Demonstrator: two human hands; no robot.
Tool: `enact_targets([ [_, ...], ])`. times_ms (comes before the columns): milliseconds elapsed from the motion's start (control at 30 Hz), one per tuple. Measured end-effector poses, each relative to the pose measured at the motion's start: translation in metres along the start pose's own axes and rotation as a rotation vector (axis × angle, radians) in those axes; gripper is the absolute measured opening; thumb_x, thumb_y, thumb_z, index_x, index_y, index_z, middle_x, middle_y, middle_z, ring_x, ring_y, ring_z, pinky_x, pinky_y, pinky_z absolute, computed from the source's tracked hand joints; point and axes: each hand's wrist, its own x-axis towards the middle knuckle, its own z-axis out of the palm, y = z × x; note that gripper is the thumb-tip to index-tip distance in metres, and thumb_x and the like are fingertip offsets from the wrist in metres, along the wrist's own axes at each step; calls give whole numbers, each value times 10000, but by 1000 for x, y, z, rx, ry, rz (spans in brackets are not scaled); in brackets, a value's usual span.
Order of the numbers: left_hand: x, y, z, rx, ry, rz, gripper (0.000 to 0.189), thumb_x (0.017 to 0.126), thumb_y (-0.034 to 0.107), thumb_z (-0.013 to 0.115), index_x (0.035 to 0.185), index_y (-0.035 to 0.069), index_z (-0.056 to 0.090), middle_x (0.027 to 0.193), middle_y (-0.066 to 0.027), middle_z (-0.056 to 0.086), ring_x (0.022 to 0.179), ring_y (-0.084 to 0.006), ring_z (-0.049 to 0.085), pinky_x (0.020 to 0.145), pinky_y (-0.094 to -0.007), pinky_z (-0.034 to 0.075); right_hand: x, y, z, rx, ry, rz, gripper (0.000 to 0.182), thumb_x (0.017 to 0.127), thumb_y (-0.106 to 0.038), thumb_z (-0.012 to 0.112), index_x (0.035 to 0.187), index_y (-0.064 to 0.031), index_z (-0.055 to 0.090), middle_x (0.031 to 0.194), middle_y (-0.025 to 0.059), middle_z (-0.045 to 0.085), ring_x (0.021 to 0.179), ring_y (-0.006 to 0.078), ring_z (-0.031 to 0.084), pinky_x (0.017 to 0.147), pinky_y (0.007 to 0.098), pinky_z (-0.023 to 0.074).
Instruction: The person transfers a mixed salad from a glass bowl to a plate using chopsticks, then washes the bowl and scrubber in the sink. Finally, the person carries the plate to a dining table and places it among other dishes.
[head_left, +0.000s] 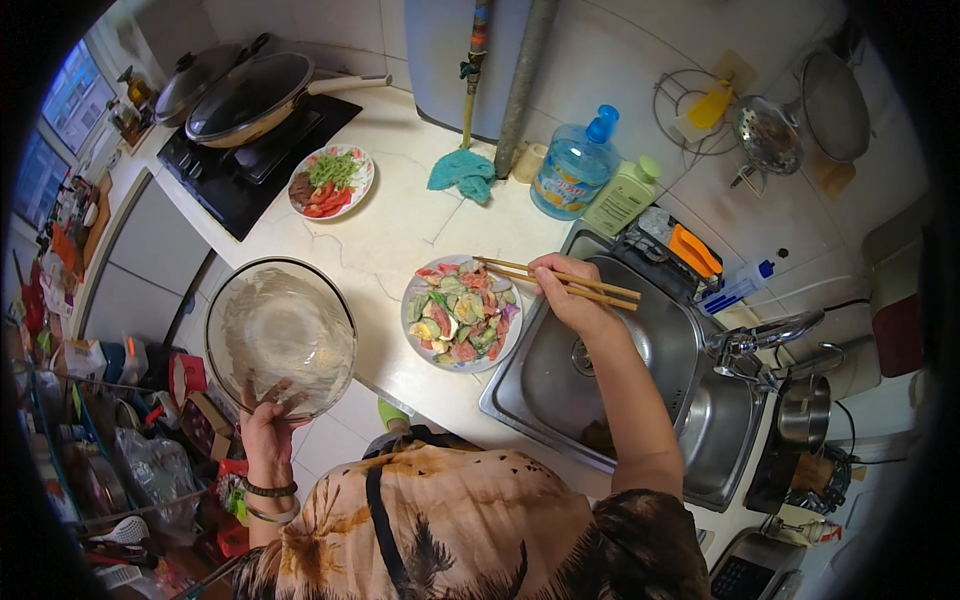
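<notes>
My left hand (270, 420) grips a clear glass bowl (281, 337) from below at its near side; pale creamy residue coats the inside. The bowl is held beside the counter, over the floor. In my right hand (566, 289) is a pair of wooden chopsticks (600, 291), their tips over the far right part of a plate of salad. The round white plate (512, 346) rests on the counter left of the sink. Dressed salad (457, 315) with cucumber slices, pinkish-red pieces, egg and bits of purple onion fills it.
A smaller plate (367, 176) holds shredded greens, tomato slices and brown meat. Beyond it, a lidded pan (251, 97) sits on the black cooktop (300, 142). At right are the steel sink (645, 352), faucet (772, 330), blue pump bottle (574, 169) and green bottle (622, 195). A teal cloth (461, 174) lies behind.
</notes>
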Motion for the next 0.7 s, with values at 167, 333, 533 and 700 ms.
enact_targets([
  [167, -1, 1, -3, 38, 7, -28, 792, 678, -73, 362, 1419, 145, 188, 1062, -215, 548, 834, -362, 626, 647, -479, 586, -1, 7, -1, 70, 25, 4, 153, 855, -133, 548, 853, -1, 624, 703, 76, 627, 631, 124, 610, 587, 261, 482],
  [333, -3, 2, 3, 41, 14, -37, 786, 679, -72, 361, 1419, 132, 192, 1047, -200, 555, 816, -334, 631, 644, -477, 586, -8, 15, -5, 200, 68, 45, 135, 862, -106, 548, 851, 7, 621, 735, 70, 635, 644, 120, 624, 595, 246, 494],
  [533, -1, 3, 9, 61, -32, -44, 800, 672, -65, 364, 1424, 134, 178, 1046, -203, 548, 814, -347, 629, 631, -478, 586, -10, 14, -4, 207, 61, 55, 145, 868, -111, 544, 862, 13, 618, 737, 65, 632, 639, 120, 623, 584, 244, 494],
  [700, 0, 1, 7, 55, -43, -57, 804, 674, -62, 360, 1428, 140, 166, 1057, -220, 540, 809, -357, 625, 625, -476, 586, -6, 4, -1, 146, -1, -9, 148, 868, -114, 540, 848, 14, 611, 740, 65, 630, 634, 118, 620, 578, 241, 493],
])
